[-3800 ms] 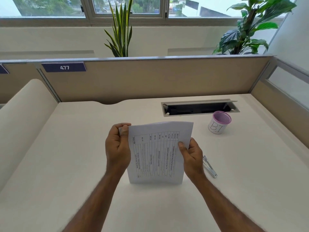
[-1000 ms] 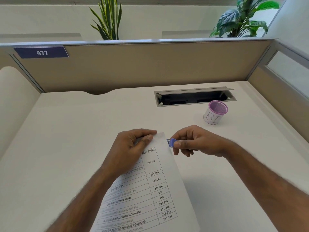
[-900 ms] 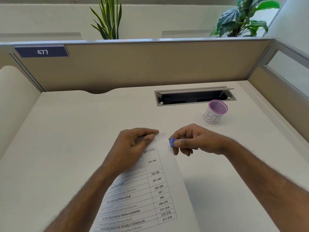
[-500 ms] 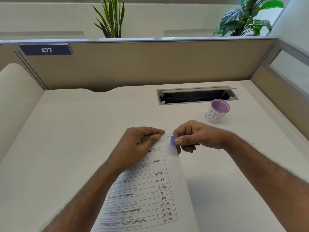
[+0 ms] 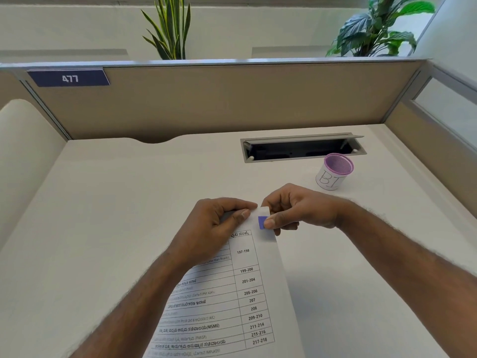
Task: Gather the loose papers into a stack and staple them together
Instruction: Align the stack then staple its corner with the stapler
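A stack of white printed papers [image 5: 247, 293] lies lengthwise on the white desk, its far end between my hands. My left hand [image 5: 214, 228] pinches the papers' far left corner, thumb on top. My right hand [image 5: 296, 210] grips a small stapler [image 5: 261, 222]; only its blue tip shows, sitting over the papers' far right corner under my thumb. The rest of the stapler is hidden in my fist.
A purple-rimmed mesh cup [image 5: 334, 171] marked "BI" stands at the right rear. Behind it is an open cable slot [image 5: 302, 148] in the desk. Beige partition walls [image 5: 219, 99] close off the back and right side.
The papers went from held upright to lying flat. My right hand picked up the stapler and slid its blue tip left onto the papers' far right corner.
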